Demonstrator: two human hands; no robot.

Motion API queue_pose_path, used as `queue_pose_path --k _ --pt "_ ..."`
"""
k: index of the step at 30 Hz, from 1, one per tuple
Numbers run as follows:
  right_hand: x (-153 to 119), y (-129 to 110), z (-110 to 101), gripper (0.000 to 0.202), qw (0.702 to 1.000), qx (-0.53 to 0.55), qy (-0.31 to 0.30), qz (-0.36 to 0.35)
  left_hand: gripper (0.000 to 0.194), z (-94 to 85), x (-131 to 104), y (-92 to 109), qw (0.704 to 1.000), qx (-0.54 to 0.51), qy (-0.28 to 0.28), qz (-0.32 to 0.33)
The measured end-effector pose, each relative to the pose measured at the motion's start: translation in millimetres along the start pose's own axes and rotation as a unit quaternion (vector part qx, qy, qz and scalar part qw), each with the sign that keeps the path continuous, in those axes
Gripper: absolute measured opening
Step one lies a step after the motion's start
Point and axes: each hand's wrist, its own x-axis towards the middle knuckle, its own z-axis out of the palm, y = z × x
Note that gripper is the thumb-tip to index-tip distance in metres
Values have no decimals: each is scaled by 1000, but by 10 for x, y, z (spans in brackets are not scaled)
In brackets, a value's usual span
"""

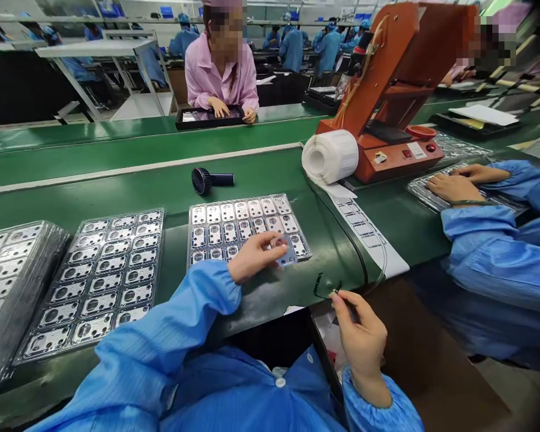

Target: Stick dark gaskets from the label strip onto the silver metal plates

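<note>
Pinching thin, translucent flat plate (286, 250) with left hand (257, 255) | pinching slim black angular strip (318, 284) with right hand (360, 329) | on glossy green bench (171, 180): clear plastic tray (294, 217), silvery rectangular pieces (241, 209)

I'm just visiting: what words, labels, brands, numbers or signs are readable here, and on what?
None can be read.
White label on the orange machine: too small and blurred.
Pale sticker on the machine's base: unreadable.
Small plate in the left hand: any lettering is too blurred.
Paper strip: black outlines, no legible text.
</note>
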Motion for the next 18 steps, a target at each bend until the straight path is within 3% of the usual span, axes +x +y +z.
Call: queue_pose_path --k 3,6,11,18 --pt "0 -34 126 25 982 102 -35 153 46 97 -274 -164 993 -70 -35 -93" --pt "2 -61 274 27 958 171 -59 221 55 148 -403 -381 982 -101 -32 -158" --pt "-33 -133 431 28 935 214 -68 275 53 139 -460 -512 975 -160 -2 -156" --pt "-92 -239 517 28 942 170 -106 271 53 139 -479 -533 971 -185 6 -149"
